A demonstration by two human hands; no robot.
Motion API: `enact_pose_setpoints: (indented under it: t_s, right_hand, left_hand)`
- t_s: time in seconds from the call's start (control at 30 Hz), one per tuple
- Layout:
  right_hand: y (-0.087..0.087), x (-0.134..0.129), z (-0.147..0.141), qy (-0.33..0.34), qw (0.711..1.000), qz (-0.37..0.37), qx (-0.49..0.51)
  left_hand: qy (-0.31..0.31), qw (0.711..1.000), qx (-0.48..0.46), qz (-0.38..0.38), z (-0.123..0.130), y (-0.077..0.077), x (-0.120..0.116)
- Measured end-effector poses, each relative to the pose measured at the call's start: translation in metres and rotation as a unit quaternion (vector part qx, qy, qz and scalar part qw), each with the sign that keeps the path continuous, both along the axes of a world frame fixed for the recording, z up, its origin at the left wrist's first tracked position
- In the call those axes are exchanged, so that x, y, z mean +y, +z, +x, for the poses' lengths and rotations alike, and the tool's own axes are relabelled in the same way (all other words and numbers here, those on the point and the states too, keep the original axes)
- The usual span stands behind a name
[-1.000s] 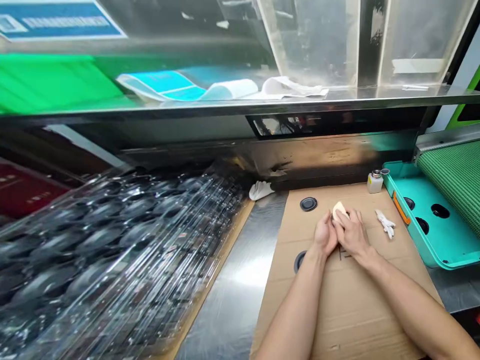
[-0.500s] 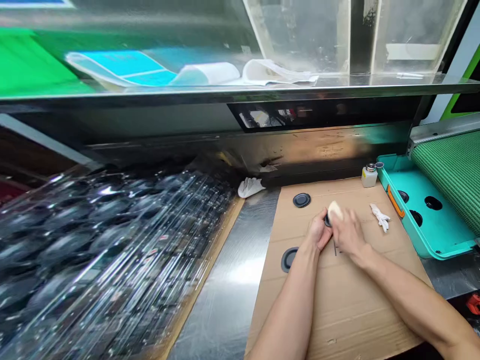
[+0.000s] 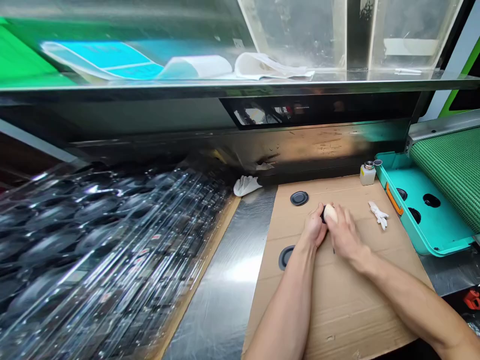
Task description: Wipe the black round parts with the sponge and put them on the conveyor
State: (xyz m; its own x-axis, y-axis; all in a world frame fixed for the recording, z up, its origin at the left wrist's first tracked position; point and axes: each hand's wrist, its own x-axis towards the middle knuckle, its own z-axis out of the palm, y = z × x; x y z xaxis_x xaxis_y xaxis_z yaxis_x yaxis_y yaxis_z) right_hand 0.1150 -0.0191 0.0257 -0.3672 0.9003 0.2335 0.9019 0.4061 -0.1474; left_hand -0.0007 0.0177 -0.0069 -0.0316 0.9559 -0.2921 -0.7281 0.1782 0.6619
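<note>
Near the centre of the cardboard sheet (image 3: 337, 310), a cream pad (image 3: 330, 213) is pressed against a black disc (image 3: 323, 216). The left hand (image 3: 314, 226) holds the disc's edge and the right hand (image 3: 345, 235) clasps the pad, so the hands are together. Uneven pressure could cause the disc to slip and drop onto the sheet. The contact faces are hidden by the fingers, so the pad's material cannot be confirmed. A second disc (image 3: 299, 198) lies toward the sheet's far edge, and a third disc (image 3: 285, 257) lies just beside the left forearm.
</note>
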Motion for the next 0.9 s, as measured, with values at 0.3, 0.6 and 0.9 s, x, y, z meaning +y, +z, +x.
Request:
enact_pose_setpoints:
  t_s: [0.3, 0.6, 0.9]
  right_hand:
    - [-0.005, 0.012, 0.013, 0.02, 0.998, -0.022, 0.054]
    - [0.031, 0.036, 0.08, -0.233, 0.971, -0.061, -0.009]
    - [0.037, 0.04, 0.083, -0.024, 0.973, -0.039, 0.227]
  left_hand:
    - [-0.01, 0.999, -0.035, -0.035, -0.006, 0.0, 0.002]
    - [0.116, 0.993, 0.015, 0.008, -0.007, 0.018, -0.004]
    - [-0.115, 0.988, -0.094, -0.038, 0.008, 0.048, -0.024]
